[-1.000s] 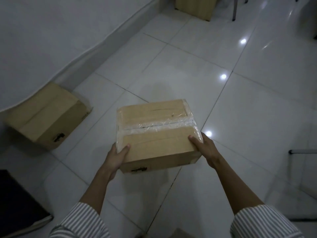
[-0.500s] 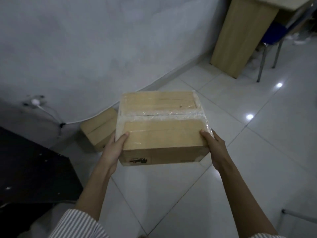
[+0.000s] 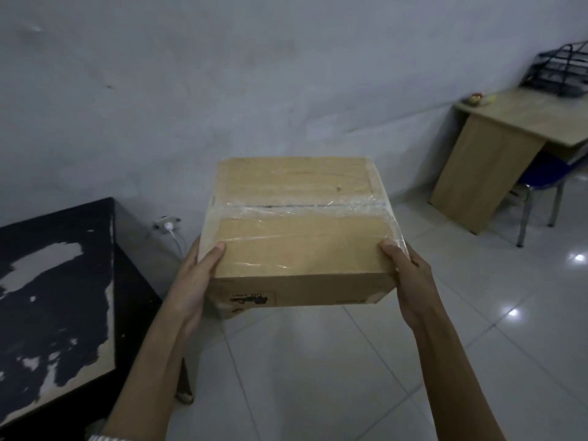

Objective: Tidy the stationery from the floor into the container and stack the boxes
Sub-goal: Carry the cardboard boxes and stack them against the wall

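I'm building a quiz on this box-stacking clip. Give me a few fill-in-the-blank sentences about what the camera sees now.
1. The brown cardboard box is held by ____ hands.
2. Clear ____ seals the box's top seam.
3. The worn black table stands to the person's ____.
4. The left hand and right hand grip opposite ____ of the box.

Missing words: two; tape; left; sides

Head camera (only view): looks forward-down, close over box [image 3: 297, 230].

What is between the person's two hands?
In the head view, a taped cardboard box fills the stretch between the left hand and the right hand; each hand grips one side of it.
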